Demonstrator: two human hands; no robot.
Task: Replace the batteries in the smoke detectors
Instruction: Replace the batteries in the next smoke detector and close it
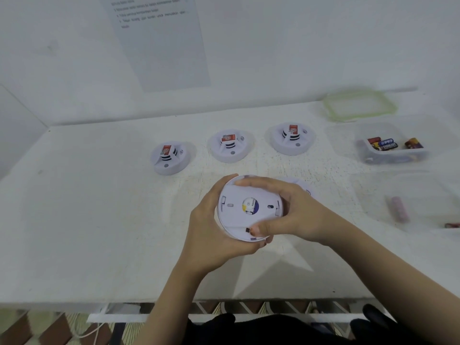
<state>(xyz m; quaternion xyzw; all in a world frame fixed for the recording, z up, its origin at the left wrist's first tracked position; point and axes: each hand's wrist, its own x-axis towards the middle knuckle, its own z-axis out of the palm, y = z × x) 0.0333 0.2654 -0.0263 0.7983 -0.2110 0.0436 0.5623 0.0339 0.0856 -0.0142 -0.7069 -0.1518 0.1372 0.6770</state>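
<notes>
left hand (214, 229) and right hand (295, 215) both have fingers curled tight round the smoke detector (245, 215), back up (twist-off, i'd guess); slip = drop onto desk (99, 220)

Bright, even, washed-out light; soft focus, faint shadows, wide-angle bending at edges.

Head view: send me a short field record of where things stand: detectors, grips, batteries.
held detector: flat underside toward the camera, between both hands
left grip: hand curled round its left and lower rim
right grip: hand curled over its top and right rim, thumb at the lower edge
row of detectors: three, sensor side up on the table, beyond the hands
battery tub: clear, open, several batteries inside, far right
lid: green-rimmed, lying behind the tub
pink cylinder: likely a battery, right of the hands
</notes>
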